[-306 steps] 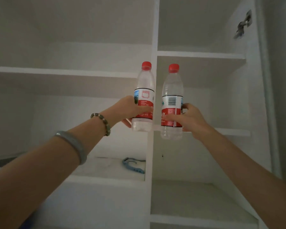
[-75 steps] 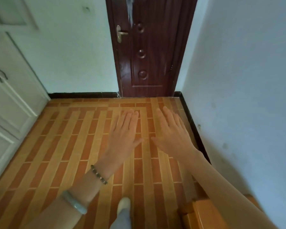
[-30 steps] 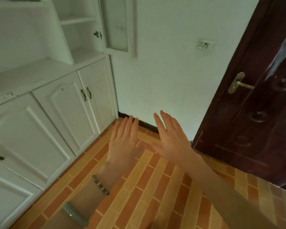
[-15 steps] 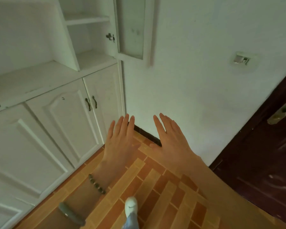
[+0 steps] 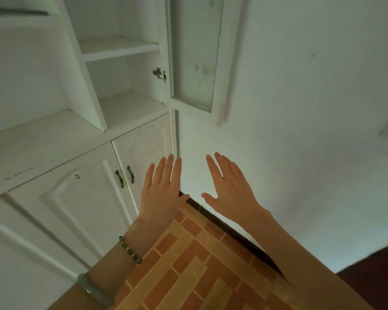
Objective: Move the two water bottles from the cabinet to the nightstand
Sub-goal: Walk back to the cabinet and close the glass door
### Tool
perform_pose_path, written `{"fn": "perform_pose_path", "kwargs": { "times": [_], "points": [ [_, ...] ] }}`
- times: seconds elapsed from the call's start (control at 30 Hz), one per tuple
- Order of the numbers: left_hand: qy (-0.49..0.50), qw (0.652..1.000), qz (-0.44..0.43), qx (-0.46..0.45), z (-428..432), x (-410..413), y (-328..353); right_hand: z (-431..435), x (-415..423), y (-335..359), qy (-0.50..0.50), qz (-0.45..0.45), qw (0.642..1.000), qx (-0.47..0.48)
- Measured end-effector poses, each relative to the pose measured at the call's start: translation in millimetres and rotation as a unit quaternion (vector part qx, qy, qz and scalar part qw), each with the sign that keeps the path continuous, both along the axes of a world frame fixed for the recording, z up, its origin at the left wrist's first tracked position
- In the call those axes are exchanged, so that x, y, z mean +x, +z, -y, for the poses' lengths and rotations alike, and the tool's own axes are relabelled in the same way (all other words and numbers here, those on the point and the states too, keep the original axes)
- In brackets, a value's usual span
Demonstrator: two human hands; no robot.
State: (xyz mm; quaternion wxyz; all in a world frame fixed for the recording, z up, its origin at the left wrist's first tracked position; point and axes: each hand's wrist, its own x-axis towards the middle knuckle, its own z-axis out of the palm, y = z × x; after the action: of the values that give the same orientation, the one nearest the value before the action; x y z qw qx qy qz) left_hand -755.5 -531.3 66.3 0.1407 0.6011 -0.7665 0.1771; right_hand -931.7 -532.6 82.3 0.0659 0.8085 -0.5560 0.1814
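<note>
My left hand (image 5: 160,193) and my right hand (image 5: 230,190) are both held out flat in front of me, palms down, fingers spread, with nothing in them. They hover side by side in front of the corner where the white cabinet (image 5: 61,186) meets the wall. The cabinet's open shelves (image 5: 121,47) at the upper left hold nothing that I can see. No water bottle and no nightstand are in view.
A glass-paned cabinet door (image 5: 195,52) stands open against the white wall (image 5: 300,108). Shut lower cabinet doors with dark handles (image 5: 124,177) fill the left. Orange brick-pattern floor (image 5: 199,265) lies below, with a dark door's corner (image 5: 376,285) at the lower right.
The bottles I held at the cabinet are gone from my hands. My view has swung left from the dark door toward the cabinet; both hands stay open and flat.
</note>
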Motion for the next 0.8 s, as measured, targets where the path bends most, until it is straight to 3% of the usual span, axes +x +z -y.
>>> {"fn": "perform_pose_path", "kwargs": {
  "times": [0.4, 0.8],
  "points": [
    [0.054, 0.998, 0.022, -0.019, 148.2, -10.7, 2.9, 164.3, -11.0, 0.9, 0.061, 0.003, 0.997, -0.040],
    [0.127, 0.989, 0.025, -0.079, 269.5, -70.6, 58.9, 308.1, -65.9, 57.5, 0.121, -0.019, 0.988, -0.099]
  ]
}}
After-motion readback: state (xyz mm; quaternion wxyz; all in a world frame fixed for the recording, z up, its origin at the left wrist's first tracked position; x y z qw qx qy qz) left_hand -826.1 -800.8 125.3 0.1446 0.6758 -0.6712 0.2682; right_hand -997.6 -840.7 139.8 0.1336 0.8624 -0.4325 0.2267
